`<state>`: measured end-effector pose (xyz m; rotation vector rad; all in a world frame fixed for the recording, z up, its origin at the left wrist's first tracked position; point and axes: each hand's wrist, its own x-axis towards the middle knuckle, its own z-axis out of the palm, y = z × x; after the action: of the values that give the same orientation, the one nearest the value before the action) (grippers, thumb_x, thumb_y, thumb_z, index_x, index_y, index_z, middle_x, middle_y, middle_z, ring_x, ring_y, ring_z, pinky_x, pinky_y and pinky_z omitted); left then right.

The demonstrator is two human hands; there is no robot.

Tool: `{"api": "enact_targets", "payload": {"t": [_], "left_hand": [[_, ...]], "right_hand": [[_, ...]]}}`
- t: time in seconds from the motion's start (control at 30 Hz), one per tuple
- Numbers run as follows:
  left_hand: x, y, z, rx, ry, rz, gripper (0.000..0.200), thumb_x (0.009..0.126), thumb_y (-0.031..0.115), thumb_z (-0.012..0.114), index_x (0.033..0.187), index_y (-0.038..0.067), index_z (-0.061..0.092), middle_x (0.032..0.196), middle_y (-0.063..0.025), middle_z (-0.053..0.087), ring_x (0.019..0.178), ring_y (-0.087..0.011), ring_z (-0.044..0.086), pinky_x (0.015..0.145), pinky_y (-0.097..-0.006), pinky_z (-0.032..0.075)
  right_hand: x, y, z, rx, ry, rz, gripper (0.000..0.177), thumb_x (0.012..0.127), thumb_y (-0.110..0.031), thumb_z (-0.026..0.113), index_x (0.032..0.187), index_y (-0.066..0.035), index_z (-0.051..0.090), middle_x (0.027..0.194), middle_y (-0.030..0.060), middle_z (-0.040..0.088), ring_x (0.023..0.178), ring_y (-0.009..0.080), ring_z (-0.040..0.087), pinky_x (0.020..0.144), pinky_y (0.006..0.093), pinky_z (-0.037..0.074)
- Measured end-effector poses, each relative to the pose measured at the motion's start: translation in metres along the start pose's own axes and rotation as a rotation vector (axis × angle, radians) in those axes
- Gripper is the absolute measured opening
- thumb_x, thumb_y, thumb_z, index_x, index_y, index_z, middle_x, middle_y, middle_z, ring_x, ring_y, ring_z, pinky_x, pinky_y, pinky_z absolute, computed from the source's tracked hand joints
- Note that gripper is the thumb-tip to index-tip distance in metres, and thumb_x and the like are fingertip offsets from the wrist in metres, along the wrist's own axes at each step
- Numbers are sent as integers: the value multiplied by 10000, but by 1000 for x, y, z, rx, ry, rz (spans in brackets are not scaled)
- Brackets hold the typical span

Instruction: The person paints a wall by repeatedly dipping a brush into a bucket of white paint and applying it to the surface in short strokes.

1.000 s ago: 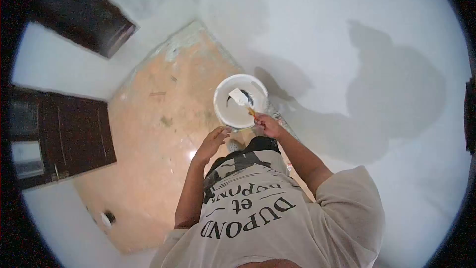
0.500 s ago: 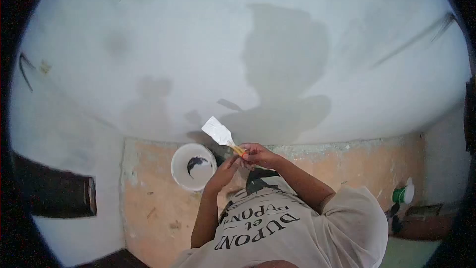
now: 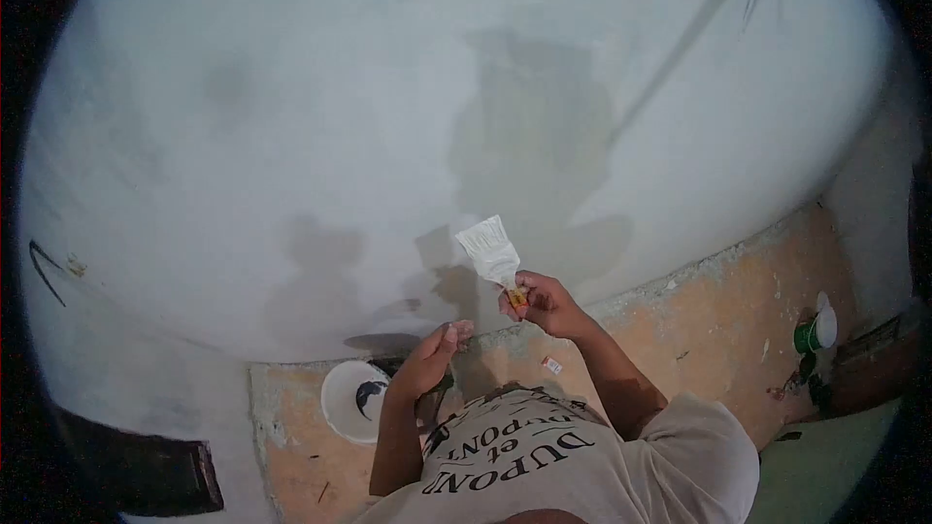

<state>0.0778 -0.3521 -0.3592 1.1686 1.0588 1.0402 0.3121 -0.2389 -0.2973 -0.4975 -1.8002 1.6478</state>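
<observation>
My right hand (image 3: 546,305) is closed around the orange-yellow handle of a flat paintbrush (image 3: 488,246). Its wide bristles are coated in white and point up and to the left, in front of the pale wall. Lower and to the left, my left hand (image 3: 432,359) is held apart from the brush with its fingers loosely extended, and I see nothing in it. Below that hand, partly behind the left forearm, stands a white bucket (image 3: 337,405) with white paint and a dark patch inside.
The whitish wall (image 3: 243,184) fills most of the view and carries shadows. On the orange-tan floor (image 3: 699,340) lies a small red-and-white packet (image 3: 551,365). At the far right is a green-and-white tub (image 3: 815,330). A dark opening or furniture piece (image 3: 146,471) is at lower left.
My hands have separated; the left has released the brush area and the right has moved right with the brush. The view has tilted, and the bucket sits lower in it.
</observation>
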Motion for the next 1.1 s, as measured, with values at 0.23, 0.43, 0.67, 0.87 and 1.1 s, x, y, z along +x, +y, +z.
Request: {"api": "enact_targets", "payload": {"t": [0.23,0.43,0.67,0.87,1.1], "left_hand": [[-17,92,12,230,20,429,350,1049,212,434,1301,-8,536,1251,-141,601,1210,-221,541,1030,-340,400],[-21,137,13,289,86,638,365,1033,255,450,1273,7,568,1274,-144,594,1217,-254,544,1015,-397,426],[-19,192,29,415,133,831,383,1027,299,440,1233,16,593,1260,-148,586,1194,-260,553,980,-397,452],[-27,214,52,335,46,934,428,1013,348,453,1213,1,604,1251,-160,591,1185,-257,559,954,-395,464],[-20,215,55,304,-36,869,422,1005,373,486,1211,29,616,1250,-133,602,1188,-247,556,952,-403,468]], "right_hand": [[-7,-33,-2,-315,280,-219,400,980,-49,549,1377,-10,520,855,25,544,710,86,497,621,240,437],[14,-102,8,-798,528,-579,460,892,40,599,1334,-86,586,800,67,543,645,113,470,571,243,415],[48,-202,19,-1167,792,-835,634,836,86,591,1421,-137,491,803,125,545,659,249,550,596,326,468],[75,-234,15,-1442,938,-598,568,860,51,535,1415,26,418,886,206,549,743,390,586,677,470,494],[22,-174,30,-1536,696,-156,554,804,72,534,1348,83,433,913,242,581,766,397,640,653,461,535]]}}
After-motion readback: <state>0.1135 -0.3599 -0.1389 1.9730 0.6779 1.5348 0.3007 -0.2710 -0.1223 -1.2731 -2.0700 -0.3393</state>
